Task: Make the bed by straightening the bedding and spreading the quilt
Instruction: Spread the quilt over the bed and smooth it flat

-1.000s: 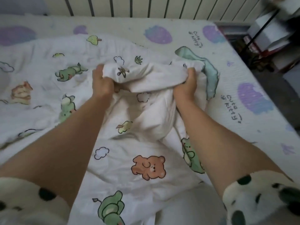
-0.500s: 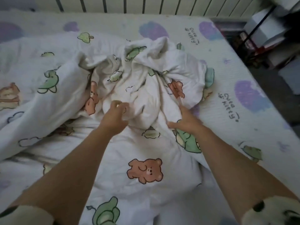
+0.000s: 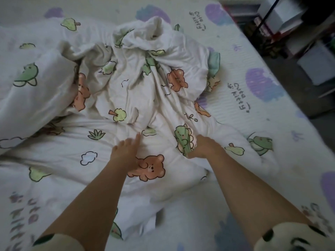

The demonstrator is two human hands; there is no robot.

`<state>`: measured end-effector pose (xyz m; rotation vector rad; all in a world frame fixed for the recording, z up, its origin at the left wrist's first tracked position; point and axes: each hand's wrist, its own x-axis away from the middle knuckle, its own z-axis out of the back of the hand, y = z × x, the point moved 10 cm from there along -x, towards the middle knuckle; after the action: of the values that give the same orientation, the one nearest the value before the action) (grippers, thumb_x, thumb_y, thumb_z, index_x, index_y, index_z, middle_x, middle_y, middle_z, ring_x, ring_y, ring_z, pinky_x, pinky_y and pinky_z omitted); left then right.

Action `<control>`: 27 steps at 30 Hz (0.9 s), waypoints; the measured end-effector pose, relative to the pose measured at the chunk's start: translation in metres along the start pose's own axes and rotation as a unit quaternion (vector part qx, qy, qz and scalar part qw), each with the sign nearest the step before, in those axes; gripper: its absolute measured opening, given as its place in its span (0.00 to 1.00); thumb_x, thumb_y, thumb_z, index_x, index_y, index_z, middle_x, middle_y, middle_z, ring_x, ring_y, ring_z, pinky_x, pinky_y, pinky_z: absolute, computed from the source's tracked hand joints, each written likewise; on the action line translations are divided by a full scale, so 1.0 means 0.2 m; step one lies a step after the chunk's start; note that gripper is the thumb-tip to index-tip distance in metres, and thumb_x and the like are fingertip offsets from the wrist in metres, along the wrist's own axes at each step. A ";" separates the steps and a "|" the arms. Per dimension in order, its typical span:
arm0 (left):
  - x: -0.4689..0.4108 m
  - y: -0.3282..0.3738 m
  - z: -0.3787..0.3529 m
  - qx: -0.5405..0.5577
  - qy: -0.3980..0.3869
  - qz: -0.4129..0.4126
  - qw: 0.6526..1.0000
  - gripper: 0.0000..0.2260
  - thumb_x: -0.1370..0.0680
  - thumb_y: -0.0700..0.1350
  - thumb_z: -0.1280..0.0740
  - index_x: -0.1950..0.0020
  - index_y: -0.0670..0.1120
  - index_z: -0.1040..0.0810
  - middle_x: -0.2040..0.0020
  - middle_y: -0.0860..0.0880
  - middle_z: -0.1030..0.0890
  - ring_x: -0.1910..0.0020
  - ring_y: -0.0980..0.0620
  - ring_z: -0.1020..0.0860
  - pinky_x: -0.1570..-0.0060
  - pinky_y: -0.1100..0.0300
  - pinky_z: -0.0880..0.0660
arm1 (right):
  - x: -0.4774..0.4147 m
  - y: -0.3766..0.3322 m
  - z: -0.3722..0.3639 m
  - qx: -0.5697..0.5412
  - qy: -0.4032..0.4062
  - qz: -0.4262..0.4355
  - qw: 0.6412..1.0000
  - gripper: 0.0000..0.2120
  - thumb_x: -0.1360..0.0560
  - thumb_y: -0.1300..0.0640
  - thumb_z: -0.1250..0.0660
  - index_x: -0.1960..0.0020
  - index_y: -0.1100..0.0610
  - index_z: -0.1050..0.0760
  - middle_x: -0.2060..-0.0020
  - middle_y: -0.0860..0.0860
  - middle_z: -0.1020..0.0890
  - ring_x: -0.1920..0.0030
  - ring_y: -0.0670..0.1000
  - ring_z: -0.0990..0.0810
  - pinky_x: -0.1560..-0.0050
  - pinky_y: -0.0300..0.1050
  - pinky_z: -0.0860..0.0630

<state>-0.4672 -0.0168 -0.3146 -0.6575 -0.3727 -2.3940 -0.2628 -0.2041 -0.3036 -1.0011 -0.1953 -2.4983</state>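
A white quilt (image 3: 126, 98) printed with bears, dinosaurs and trees lies bunched in a crumpled heap across the middle of the bed. Under it is a white sheet (image 3: 257, 109) with purple blotches and "Cute kitty" lettering. My left hand (image 3: 125, 151) rests flat on the quilt beside a brown bear print, fingers apart, one finger pointing forward. My right hand (image 3: 203, 147) is closed around a fold of the quilt at a green dinosaur print.
The bed's right edge runs diagonally at the right, with dark floor beyond it. White boxes (image 3: 282, 17) and a dark rack with clutter stand at the top right beside the bed. Bare sheet shows along the near edge and right side.
Both hands let the raised quilt bundle drop onto the bed and drew back toward me. The left hand opened flat; the right took a fold lower down. The view tilted down.
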 end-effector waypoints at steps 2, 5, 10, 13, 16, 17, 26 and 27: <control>0.01 -0.02 0.00 -0.039 0.037 0.017 0.998 0.43 0.25 0.49 0.33 0.22 0.47 0.61 0.34 0.45 0.32 0.39 0.45 0.29 0.41 0.53 0.30 | 0.04 0.04 0.05 0.024 0.065 0.001 0.998 0.23 0.29 0.45 0.31 0.39 0.55 0.29 0.41 0.53 0.24 0.40 0.57 0.26 0.41 0.48 0.28; 0.01 -0.02 0.02 -0.091 0.062 0.026 0.994 0.29 0.23 0.43 0.36 0.25 0.42 0.44 0.37 0.46 0.30 0.40 0.46 0.29 0.44 0.55 0.30 | 0.11 0.10 0.16 -0.009 0.168 -0.006 0.986 0.16 0.21 0.49 0.39 0.38 0.57 0.27 0.41 0.56 0.23 0.41 0.59 0.24 0.46 0.47 0.28; 0.04 -0.01 0.06 -0.160 0.043 0.034 0.986 0.13 0.23 0.39 0.39 0.38 0.45 0.29 0.42 0.48 0.27 0.40 0.48 0.29 0.43 0.57 0.32 | 0.12 0.29 0.31 -0.272 0.229 -0.084 0.931 0.14 0.21 0.56 0.39 0.41 0.64 0.25 0.46 0.61 0.19 0.48 0.61 0.20 0.55 0.48 0.21; 0.03 -0.01 0.09 -0.134 0.046 0.039 0.989 0.13 0.23 0.39 0.39 0.38 0.46 0.29 0.42 0.48 0.27 0.40 0.48 0.28 0.45 0.57 0.31 | 0.05 0.38 0.47 -0.511 0.243 -0.089 0.820 0.16 0.24 0.63 0.36 0.37 0.66 0.28 0.43 0.60 0.21 0.49 0.59 0.19 0.55 0.51 0.18; 0.03 -0.03 0.17 -0.056 0.080 0.062 0.993 0.10 0.23 0.40 0.39 0.41 0.44 0.29 0.45 0.47 0.28 0.44 0.47 0.28 0.51 0.56 0.31 | 0.01 0.34 0.72 -0.643 0.262 0.014 0.719 0.21 0.26 0.64 0.37 0.34 0.57 0.34 0.40 0.55 0.26 0.40 0.57 0.24 0.43 0.58 0.22; 0.02 -0.03 0.20 -0.033 0.098 0.067 0.992 0.10 0.23 0.40 0.40 0.42 0.44 0.29 0.46 0.46 0.28 0.45 0.46 0.27 0.52 0.55 0.31 | -0.01 0.31 0.79 -0.637 0.258 0.047 0.725 0.22 0.26 0.61 0.37 0.33 0.54 0.37 0.38 0.55 0.27 0.39 0.57 0.25 0.39 0.59 0.24; 0.09 0.40 0.14 0.165 0.061 -0.067 0.982 0.31 0.33 0.62 0.28 0.35 0.51 0.31 0.33 0.49 0.34 0.33 0.47 0.36 0.39 0.50 0.31 | 0.19 0.36 0.53 -0.262 0.388 -0.001 0.884 0.15 0.27 0.65 0.36 0.41 0.61 0.30 0.41 0.59 0.26 0.43 0.61 0.25 0.50 0.48 0.28; 0.11 0.45 0.09 0.141 0.050 -0.080 0.985 0.36 0.37 0.66 0.27 0.34 0.53 0.32 0.30 0.50 0.38 0.31 0.46 0.39 0.37 0.49 0.33 | 0.15 0.39 0.42 -0.262 0.336 -0.028 0.904 0.12 0.26 0.63 0.36 0.43 0.61 0.29 0.43 0.59 0.24 0.44 0.60 0.24 0.52 0.48 0.28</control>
<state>-0.4187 -0.0900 -0.2774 -0.3887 -0.7290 -2.4486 -0.1950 -0.2607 -0.2249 -0.2336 0.6977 -2.8422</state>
